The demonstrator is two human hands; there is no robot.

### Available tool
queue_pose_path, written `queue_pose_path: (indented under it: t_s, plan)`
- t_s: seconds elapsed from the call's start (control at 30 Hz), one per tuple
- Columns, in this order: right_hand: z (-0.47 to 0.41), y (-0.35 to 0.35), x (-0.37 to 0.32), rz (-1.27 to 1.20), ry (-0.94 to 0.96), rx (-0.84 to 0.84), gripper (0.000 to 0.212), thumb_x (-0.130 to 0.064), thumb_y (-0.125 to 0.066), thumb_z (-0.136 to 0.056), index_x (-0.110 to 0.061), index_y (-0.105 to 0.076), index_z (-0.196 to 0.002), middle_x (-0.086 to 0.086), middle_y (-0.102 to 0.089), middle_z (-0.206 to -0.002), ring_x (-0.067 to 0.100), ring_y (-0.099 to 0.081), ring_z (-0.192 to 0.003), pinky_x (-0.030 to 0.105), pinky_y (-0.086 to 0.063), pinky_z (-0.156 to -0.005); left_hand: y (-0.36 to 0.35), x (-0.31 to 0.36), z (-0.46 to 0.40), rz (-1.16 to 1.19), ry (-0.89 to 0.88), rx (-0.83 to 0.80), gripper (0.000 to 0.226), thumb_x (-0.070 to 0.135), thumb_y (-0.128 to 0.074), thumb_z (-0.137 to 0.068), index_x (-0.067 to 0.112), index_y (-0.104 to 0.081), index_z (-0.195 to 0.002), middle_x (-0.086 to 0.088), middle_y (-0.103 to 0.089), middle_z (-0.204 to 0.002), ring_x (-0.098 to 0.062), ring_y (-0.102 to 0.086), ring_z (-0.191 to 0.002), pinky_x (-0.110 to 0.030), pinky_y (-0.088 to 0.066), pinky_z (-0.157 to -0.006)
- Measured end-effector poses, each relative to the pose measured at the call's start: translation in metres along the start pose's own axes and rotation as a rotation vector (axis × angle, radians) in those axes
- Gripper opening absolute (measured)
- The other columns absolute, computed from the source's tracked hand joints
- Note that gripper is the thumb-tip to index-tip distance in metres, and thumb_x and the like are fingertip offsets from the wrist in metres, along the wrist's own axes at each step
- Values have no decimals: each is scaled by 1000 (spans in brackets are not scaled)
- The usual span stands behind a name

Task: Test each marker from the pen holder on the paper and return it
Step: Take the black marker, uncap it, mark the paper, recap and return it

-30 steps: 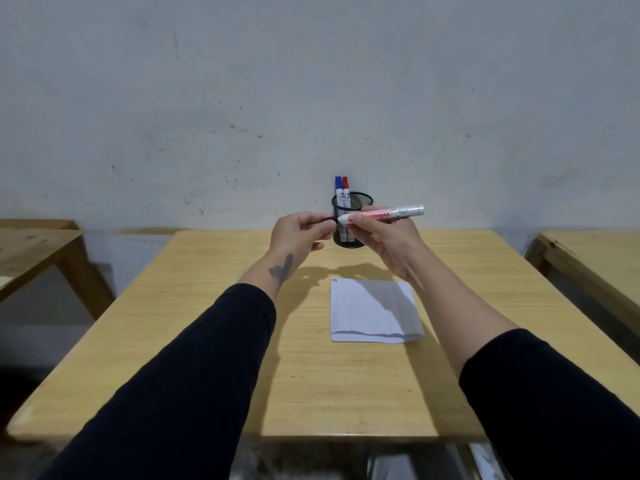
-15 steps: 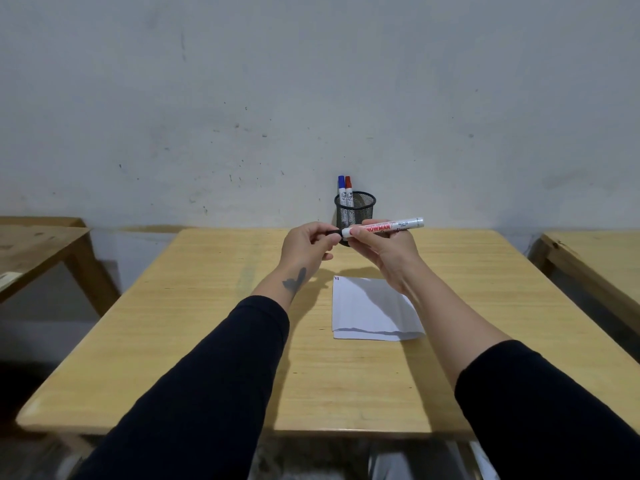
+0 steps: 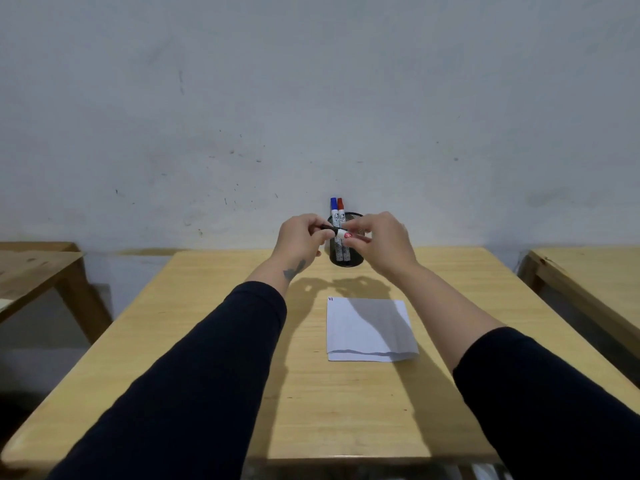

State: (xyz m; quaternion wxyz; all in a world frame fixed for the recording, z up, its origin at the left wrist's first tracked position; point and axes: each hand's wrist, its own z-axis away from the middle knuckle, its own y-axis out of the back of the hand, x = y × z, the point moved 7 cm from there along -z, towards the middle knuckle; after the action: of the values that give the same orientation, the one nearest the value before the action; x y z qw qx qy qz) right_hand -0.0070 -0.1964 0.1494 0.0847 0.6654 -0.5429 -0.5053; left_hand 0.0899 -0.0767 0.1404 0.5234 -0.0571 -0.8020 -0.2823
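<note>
Most of the marker (image 3: 341, 233) is covered by the right hand (image 3: 379, 242), and its black cap end by the left hand (image 3: 300, 239). The print on its barrel is too small to be read. The pen holder (image 3: 346, 259) is partly screened by both hands. The small marks at the paper's (image 3: 370, 329) corner cannot be made out.

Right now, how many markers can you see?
3. A blue-capped marker and a red-capped marker stand side by side in the black mesh holder. A third marker is held between both hands in front of it. More could be hidden behind the hands.
</note>
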Motion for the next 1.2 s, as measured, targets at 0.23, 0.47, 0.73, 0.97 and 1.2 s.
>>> queue_pose_path:
  t_s: [0.23, 0.47, 0.73, 0.97, 1.2]
  plan:
    - [-18, -5, 17, -124, -102, 72, 19, -21, -67, -84, -22, -74, -103, -5, -68, -82, 10, -57, -70, 26, -45, -68, -18, -14, -10, 64, 44, 38, 46, 15, -67, -86, 6, -54, -130, 0, -63, -88, -14, -58, -83, -21, -54, -72]
    - [-103, 18, 8, -312, -101, 219, 19, -21, -67, -86, -16, -69, -104, -6, -64, -82, 5, -57, -66, 16, -45, -62, -51, -53, -52, -97, 194, 72, 87, 30, -73, -80, 8, -23, -148, -9, -38, -149, -24, -37, -137, -36, -34, -108]
    - [-142, -41, 61, -145, -256, 83, 20, -17, -61, -87, -9, -70, -102, 1, -63, -85, 14, -57, -78, 21, -41, -70, -91, -84, -88, -30, 191, 94, 74, 36, -84, -60, 18, -45, -120, -2, -58, -115, -21, -58, -106, -41, -53, -88]
    - [-147, -74, 79, 182, -384, -83, 27, -3, -56, -83, -8, -47, -58, 3, -43, -58, 25, -48, -62, 22, -23, -41, -96, -88, -89, 5, 158, 103, 73, 36, -81, -68, 17, -44, -127, -1, -56, -121, -19, -58, -106, -34, -50, -82]
    - [-138, -50, 70, 75, -389, -20, 16, -3, -63, -84, -1, -69, -99, 14, -68, -97, 29, -66, -92, 26, -49, -69, -86, -78, -87, -48, 196, 68, 82, 37, -86, -60, 14, -40, -124, -6, -56, -119, -24, -58, -108, -43, -53, -87]
